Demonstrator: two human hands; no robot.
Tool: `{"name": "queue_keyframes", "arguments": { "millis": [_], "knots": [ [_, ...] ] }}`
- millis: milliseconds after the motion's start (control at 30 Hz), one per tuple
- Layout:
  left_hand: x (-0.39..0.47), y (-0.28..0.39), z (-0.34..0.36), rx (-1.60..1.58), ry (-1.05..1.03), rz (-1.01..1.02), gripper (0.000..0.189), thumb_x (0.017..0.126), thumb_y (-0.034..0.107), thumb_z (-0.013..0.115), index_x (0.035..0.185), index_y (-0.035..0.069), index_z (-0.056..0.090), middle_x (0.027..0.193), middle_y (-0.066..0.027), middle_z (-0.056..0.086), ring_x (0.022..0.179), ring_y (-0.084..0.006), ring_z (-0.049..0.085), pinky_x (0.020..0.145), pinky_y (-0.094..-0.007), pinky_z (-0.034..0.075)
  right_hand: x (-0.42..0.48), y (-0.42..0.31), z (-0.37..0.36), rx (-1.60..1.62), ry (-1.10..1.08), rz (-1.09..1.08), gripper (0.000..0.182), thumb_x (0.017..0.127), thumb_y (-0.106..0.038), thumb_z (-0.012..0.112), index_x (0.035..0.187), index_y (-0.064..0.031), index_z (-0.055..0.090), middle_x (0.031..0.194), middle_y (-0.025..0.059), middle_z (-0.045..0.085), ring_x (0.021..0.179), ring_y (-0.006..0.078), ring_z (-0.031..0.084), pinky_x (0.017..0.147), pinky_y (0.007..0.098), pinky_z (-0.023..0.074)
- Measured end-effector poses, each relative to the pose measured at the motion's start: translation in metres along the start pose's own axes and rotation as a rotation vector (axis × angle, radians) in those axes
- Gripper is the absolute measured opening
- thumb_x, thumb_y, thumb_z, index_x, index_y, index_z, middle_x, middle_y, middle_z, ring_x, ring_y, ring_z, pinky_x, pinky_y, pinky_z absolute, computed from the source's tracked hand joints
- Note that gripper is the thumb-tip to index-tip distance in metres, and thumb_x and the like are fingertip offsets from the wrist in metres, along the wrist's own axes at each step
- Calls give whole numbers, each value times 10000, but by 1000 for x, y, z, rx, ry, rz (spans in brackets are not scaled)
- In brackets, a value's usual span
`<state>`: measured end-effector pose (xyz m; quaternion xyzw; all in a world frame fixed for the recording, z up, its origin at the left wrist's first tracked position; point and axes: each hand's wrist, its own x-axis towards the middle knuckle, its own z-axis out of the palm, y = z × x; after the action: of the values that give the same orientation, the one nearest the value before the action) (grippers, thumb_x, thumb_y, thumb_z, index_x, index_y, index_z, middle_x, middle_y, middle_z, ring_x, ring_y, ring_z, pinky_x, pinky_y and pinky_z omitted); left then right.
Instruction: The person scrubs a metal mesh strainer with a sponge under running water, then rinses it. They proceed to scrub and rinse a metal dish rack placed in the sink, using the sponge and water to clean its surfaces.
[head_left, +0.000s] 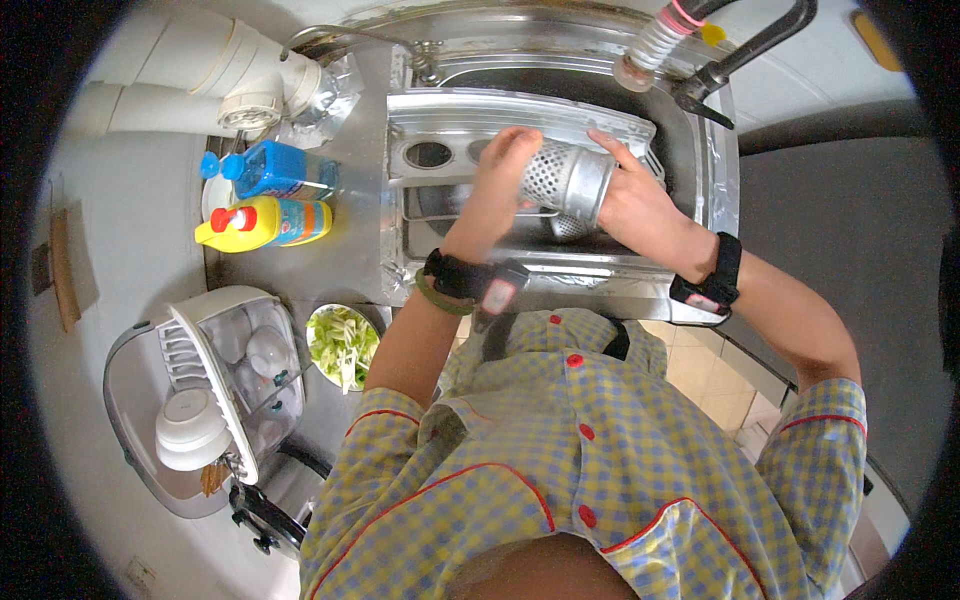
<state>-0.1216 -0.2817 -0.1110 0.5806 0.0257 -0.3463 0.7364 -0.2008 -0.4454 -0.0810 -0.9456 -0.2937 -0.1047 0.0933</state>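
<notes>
A perforated metal cylinder (564, 177), perhaps a utensil holder or strainer, is held sideways above the sink between both hands. My left hand (504, 176) grips its perforated end. At the solid rim on the opposite end is my right hand (637, 201), its thumb raised and its other fingers partly hidden by the cylinder. Below them, another perforated metal piece (570, 227) lies in the sink. A stainless-steel rack panel (442, 174) with round holes spans the basin behind my left hand.
Left of the sink (637, 271) stand a blue bottle (277, 171) and a yellow bottle (281, 223). A bowl of cut greens (343, 345) and a dish rack (217, 375) with bowls are nearer. A black faucet (709, 82) stands at the back right.
</notes>
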Motion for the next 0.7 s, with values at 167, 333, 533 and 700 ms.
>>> {"name": "queue_keyframes", "arguments": {
  "millis": [167,333,533,700],
  "knots": [
    [-1,0,-7,32,-93,44,262,855,338,494,997,123,543,858,3,570,738,-99,574,518,-280,461,-12,4,9,806,-205,319,424,705,32,524,1117,-70,540,1158,147,526,1092,283,493,1085,472,167],
    [13,-6,-14,-104,-73,-21,316,840,341,519,992,65,531,844,-17,553,662,-99,565,445,-241,426,1,8,-13,-87,-241,-36,179,643,-46,547,790,-92,638,804,59,620,895,189,579,1079,459,201],
    [13,-6,-9,-123,-145,9,292,887,335,456,1033,90,520,843,-36,581,700,-134,586,509,-266,460,-6,-2,-1,260,-41,150,402,639,45,545,1021,-72,585,964,114,611,949,236,571,1045,407,279],
    [4,3,-15,-86,-153,139,397,898,386,423,1121,69,510,1023,-106,567,950,-229,567,818,-382,465,-12,5,-36,1004,31,416,367,689,54,488,1045,-15,545,946,91,601,888,195,574,827,283,427]
  ]
}}
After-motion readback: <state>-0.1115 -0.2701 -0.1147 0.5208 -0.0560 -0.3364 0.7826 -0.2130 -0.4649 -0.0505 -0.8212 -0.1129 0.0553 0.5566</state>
